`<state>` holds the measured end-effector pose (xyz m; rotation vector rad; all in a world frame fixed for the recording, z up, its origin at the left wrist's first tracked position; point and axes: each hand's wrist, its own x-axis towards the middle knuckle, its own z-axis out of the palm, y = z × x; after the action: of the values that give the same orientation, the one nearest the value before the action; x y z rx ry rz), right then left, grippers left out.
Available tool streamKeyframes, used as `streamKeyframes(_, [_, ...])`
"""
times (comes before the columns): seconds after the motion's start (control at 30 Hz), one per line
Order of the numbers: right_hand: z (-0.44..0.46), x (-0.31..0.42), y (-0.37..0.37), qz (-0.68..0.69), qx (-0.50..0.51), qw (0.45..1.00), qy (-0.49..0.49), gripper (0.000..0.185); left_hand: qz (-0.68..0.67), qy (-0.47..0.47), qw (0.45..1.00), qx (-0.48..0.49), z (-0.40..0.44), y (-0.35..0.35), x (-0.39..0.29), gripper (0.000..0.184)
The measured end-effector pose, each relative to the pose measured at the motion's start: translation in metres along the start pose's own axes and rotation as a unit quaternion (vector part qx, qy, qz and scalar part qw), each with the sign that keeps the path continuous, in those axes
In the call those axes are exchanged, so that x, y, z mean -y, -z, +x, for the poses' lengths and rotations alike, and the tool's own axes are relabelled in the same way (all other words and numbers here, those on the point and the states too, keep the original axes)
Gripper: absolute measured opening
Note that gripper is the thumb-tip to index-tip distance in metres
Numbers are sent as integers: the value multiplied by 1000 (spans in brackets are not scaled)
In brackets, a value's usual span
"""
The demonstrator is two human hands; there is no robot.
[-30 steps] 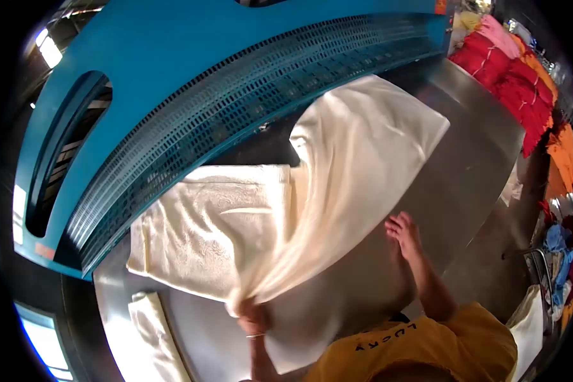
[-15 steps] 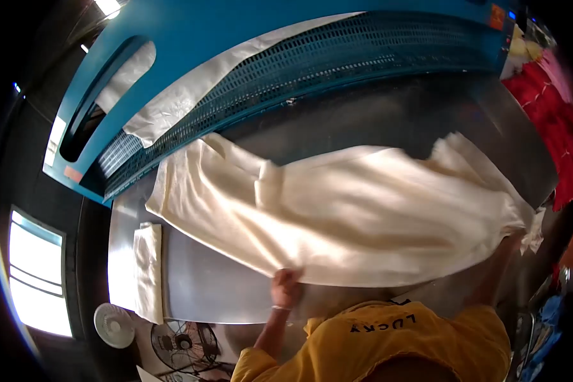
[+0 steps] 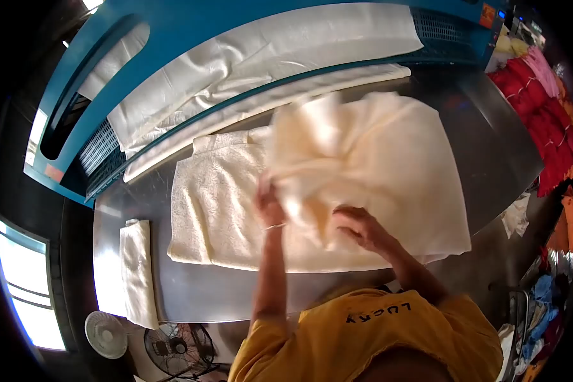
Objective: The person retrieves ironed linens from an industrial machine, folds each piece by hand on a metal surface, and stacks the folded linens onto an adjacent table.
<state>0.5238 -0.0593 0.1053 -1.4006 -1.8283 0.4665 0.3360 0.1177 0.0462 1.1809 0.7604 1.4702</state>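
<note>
A large cream cloth [image 3: 375, 184] lies bunched and billowing over the metal table in front of me, its upper part blurred by motion. To its left, a textured cream part of the cloth [image 3: 216, 197] lies flatter, with small wrinkles. My left hand [image 3: 269, 198] is against the cloth near the middle; motion smears its fingers, so their grip cannot be made out. A short distance to the right, my right hand [image 3: 358, 224] is over the lower folds, with fingers stretched and thumb apart. No cloth shows clearly gripped in it.
A blue machine [image 3: 172, 70] with a slotted front runs along the table's far side, white fabric [image 3: 254, 57] draped over it. On the metal table [image 3: 191, 293] a folded cream cloth [image 3: 138, 274] lies at left. Fans [image 3: 178, 347] stand below; red bundles [image 3: 522, 95] are at right.
My right hand has come from the far right corner to the middle, and my left hand has moved up. The cloth's right side has swung inward. More white fabric now covers the machine's front.
</note>
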Motion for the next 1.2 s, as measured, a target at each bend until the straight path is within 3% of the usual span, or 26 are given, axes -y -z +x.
streamKeyframes(0.03, [-3, -4, 4, -1, -18, 1000, -16, 31, -135, -34, 990, -20, 6, 68, 16, 35])
streamKeyframes(0.07, [-9, -16, 1, -61, -105, 992, -17, 23, 124, -13, 987, -102, 10, 119, 1, 33])
streamKeyframes(0.1, [-24, -50, -4, -95, -141, 985, -30, 24, -189, -31, 971, -142, 13, 194, 19, 28])
streamKeyframes(0.13, [-43, -60, 1, -191, -169, 965, -67, 23, 87, -31, 977, -193, 0, 204, -26, 31])
streamKeyframes(0.2, [-100, -104, 10, -279, -206, 928, -139, 20, 544, 46, 783, -298, -9, 300, -21, 48])
streamKeyframes(0.23, [-109, -76, 28, -278, -214, 920, -173, 19, 690, 135, 635, -321, -16, 319, -41, 55])
streamKeyframes(0.27, [-137, -91, 34, -330, -216, 901, -178, 22, 704, 158, 599, -348, -22, 329, -43, 55])
streamKeyframes(0.37, [-211, -120, 46, -386, -248, 816, -351, 31, 314, 94, 875, -356, -3, 330, -24, 54])
streamKeyframes(0.43, [-221, -116, 49, -357, -268, 812, -375, 32, 314, 235, 896, -206, 36, 357, 12, 38])
streamKeyframes(0.5, [-219, -126, 48, -270, -300, 834, -375, 34, 199, 88, 967, -135, 40, 237, -31, 18])
streamKeyframes(0.53, [-217, -136, 42, -195, -316, 854, -365, 36, -52, 151, 984, -74, 45, 210, -18, 13])
streamKeyframes(0.57, [-208, -136, 41, -186, -249, 843, -440, 39, -230, 114, 964, 75, 36, 171, -3, 12])
streamKeyframes(0.6, [-203, -142, 38, -199, -203, 855, -434, 41, -422, 134, 861, 249, 28, 132, 12, 14])
streamKeyframes(0.63, [-184, -113, 40, -90, -249, 871, -415, 40, -511, 186, 741, 393, 20, 93, 27, 18])
streamKeyframes(0.67, [-182, -106, 40, 88, -297, 853, -420, 38, -328, 317, 873, 175, -30, 58, 17, 16])
streamKeyframes(0.7, [-183, -101, 41, 263, -339, 805, -409, 36, -89, 245, 918, 299, -65, 25, 8, 25])
streamKeyframes(0.73, [-184, -84, 44, 321, -384, 784, -368, 34, 150, 130, 898, 392, -100, -8, 0, 36])
streamKeyframes(0.77, [-184, -59, 52, 374, -428, 756, -324, 32, 279, 110, 805, 512, -126, -36, -41, 51])
streamKeyframes(0.83, [-190, -10, 61, 428, -488, 713, -263, 30, 253, -21, 807, 533, -187, -49, -51, 78])
streamKeyframes(0.87, [-190, 11, 66, 432, -505, 706, -244, 29, 283, -28, 786, 549, -209, -50, -53, 92])
streamKeyframes(1.0, [-194, -11, 56, 453, -567, 645, -239, 19, 372, 23, 754, 542, -272, -65, -67, 104])
streamKeyframes(1.03, [-170, 0, 47, 463, -553, 661, -206, 16, 352, -34, 778, 519, -276, -74, -68, 97])
streamKeyframes(1.07, [-146, 11, 38, 473, -537, 676, -172, 13, 379, 3, 763, 524, -281, -76, -51, 89])
streamKeyframes(1.1, [-126, 45, 29, 452, -424, 744, -249, 20, 374, 59, 779, 500, -283, -70, -39, 81])
streamKeyframes(1.17, [-88, 115, 28, 414, -194, 871, -177, 33, 318, 185, 836, 406, -285, -56, -24, 66])
streamKeyframes(1.2, [-79, 113, 21, 362, -144, 915, -105, 35, 266, 251, 868, 336, -282, -47, -22, 59])
